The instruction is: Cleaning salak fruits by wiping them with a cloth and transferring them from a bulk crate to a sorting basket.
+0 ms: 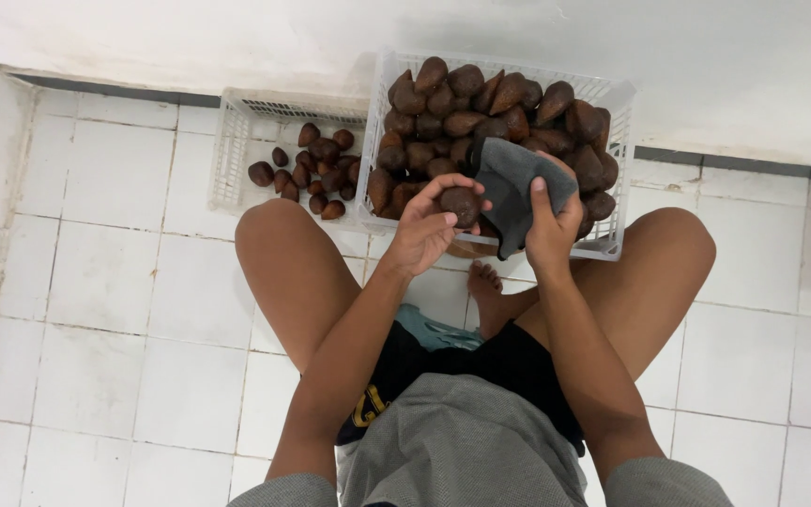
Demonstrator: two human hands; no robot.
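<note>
Two white crates sit against the wall: full crate [612, 99] straight ahead, so both hands work over its near rim; sparse crate [227, 141] just left of it. Left hand [421, 230] pinches one brown scaly fruit [462, 205] in its fingertips, over that rim. Right hand [548, 225], just right of the fruit, is clamped on a grey cloth [509, 188] that nearly touches it, apparently placed for wiping.

Full crate [612, 103] right of sparse crate [227, 150], touching.
</note>
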